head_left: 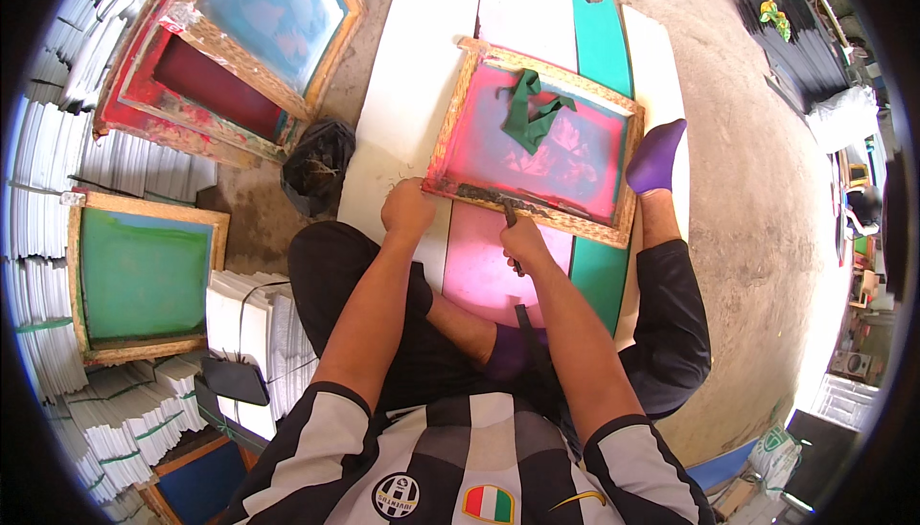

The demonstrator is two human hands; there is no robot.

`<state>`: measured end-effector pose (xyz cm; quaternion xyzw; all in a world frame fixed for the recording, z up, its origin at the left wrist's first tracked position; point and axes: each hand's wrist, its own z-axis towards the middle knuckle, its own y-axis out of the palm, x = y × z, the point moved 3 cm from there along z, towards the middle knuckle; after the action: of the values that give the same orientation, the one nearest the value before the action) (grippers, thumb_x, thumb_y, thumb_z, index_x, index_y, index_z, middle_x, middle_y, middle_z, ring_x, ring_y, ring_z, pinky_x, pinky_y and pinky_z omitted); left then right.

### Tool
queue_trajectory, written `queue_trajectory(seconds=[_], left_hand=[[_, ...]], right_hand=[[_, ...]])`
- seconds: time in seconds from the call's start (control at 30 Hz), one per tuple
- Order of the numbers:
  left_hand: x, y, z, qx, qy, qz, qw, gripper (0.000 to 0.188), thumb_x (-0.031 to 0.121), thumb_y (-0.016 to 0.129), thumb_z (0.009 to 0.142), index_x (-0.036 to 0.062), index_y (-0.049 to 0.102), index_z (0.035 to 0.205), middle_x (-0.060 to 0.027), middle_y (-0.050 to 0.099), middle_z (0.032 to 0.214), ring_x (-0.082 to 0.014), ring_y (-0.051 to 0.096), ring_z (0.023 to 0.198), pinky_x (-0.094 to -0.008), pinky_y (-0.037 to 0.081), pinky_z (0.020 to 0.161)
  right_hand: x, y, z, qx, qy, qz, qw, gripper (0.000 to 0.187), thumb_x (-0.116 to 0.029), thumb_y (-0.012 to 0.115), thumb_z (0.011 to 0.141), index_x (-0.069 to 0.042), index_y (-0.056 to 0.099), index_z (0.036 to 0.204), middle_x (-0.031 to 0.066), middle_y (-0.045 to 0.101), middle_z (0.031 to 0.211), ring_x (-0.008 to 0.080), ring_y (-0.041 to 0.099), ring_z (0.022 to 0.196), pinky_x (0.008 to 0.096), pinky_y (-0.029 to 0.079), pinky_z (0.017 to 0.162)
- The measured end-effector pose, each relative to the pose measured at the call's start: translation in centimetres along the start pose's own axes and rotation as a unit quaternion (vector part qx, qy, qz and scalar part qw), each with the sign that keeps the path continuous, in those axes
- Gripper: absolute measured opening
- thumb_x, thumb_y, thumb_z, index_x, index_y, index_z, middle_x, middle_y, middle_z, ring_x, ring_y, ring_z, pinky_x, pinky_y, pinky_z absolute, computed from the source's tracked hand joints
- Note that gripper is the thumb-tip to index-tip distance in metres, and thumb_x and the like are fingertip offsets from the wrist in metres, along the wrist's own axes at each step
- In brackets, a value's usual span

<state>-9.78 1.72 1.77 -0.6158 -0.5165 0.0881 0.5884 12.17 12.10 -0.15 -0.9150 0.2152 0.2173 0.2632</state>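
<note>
Centrally in the head view, a wooden-framed screen (pixel 594 228) is laid across striped panels (pixel 599 281), topped by a green strip (pixel 523 125). At the screen's lower edge, a dark tool (pixel 510 209) is gripped by the closed right hand (pixel 525 240); at the lower-left corner, the left hand (pixel 408 208) is curled, its hold unclear.

And on the left, a green-screened wooden frame (pixel 144 281) beside stacks of white sheets (pixel 43 166), a flat black device (pixel 235 381) nearby, a crumpled black bag (pixel 318 169) on the concrete floor (pixel 743 199)!
</note>
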Motion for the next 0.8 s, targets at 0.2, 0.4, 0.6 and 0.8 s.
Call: queue_trajectory(seconds=[0.2,0.4,0.6,0.8], left_hand=[[0.0,0.2,0.4,-0.007,-0.009,0.016,1.0,0.028,0.015,0.06,0.086,0.011,0.073,0.111,-0.0172,0.071,0.109,-0.038,0.068,0.102,-0.0478,0.053,0.087],[-0.6,0.4,-0.3,0.064,0.011,0.014,0.998,0.031,0.017,0.065,0.087,0.0134,0.072,0.117,-0.0133,0.071,0.112,-0.0342,0.068,0.104,-0.0451,0.053,0.089],[2.8,0.7,-2.3,-0.013,0.316,-0.056,0.947,0.028,0.017,0.069,0.086,0.0142,0.074,0.113,-0.0092,0.072,0.112,-0.0299,0.068,0.102,-0.0414,0.054,0.087],[3.2,2.1,-3.4,-0.033,0.432,0.0,0.901,0.017,0.02,0.068,0.085,0.0134,0.077,0.098,-0.0064,0.074,0.102,-0.0284,0.069,0.097,-0.0409,0.055,0.083]], right_hand=[[-0.1,0.9,-0.7,0.094,-0.044,-0.079,0.991,0.026,-0.015,0.049,0.089,0.0,0.061,0.106,0.0228,0.069,0.079,0.0355,0.07,0.066,0.0504,0.055,0.057],[1.1,2.8,-1.0,0.2,-0.092,-0.124,0.968,0.028,-0.021,0.054,0.089,-0.004,0.063,0.109,0.0282,0.071,0.094,0.0485,0.069,0.09,0.0574,0.055,0.082],[3.0,3.6,-2.0,0.108,-0.204,-0.073,0.97,0.026,-0.023,0.058,0.088,-0.003,0.065,0.102,0.0281,0.071,0.095,0.0468,0.069,0.091,0.0549,0.054,0.083],[3.1,4.6,-2.5,0.041,-0.226,-0.035,0.973,0.022,-0.013,0.059,0.085,0.002,0.064,0.1,0.0178,0.068,0.082,0.0294,0.066,0.07,0.0405,0.054,0.066]])
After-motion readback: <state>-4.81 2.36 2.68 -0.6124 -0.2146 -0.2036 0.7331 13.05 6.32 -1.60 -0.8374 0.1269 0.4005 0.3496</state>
